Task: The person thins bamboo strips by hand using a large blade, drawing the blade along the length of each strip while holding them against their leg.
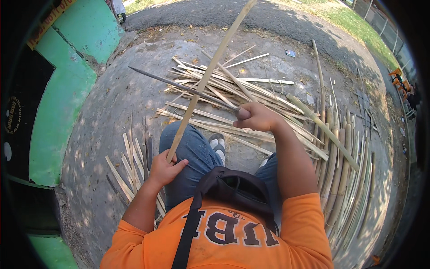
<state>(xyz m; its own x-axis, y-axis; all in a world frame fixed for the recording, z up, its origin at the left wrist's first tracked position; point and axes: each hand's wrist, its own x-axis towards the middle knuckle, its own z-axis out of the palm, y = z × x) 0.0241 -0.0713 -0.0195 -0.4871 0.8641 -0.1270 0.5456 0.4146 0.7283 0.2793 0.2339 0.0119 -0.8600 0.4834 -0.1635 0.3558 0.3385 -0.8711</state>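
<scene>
My left hand (167, 168) is closed around the lower end of a long, pale bamboo strip (202, 83), which slants up and away past the top of the picture. In my right hand (260, 117) is the handle of a machete (172, 83) with a long, dark, narrow blade. The blade points to the left and crosses the strip about midway; whether it touches the strip I cannot tell. Beyond my knees lies a loose heap of split bamboo strips (224, 85) on the ground.
Bamboo poles and strips (340, 166) lie lengthwise at my right. More strips (132, 168) lie beside my left leg. A green wall (58, 112) stands at far left, and a dark paved road (188, 15) runs across the back. A small blue packet (290, 53) lies beyond the heap.
</scene>
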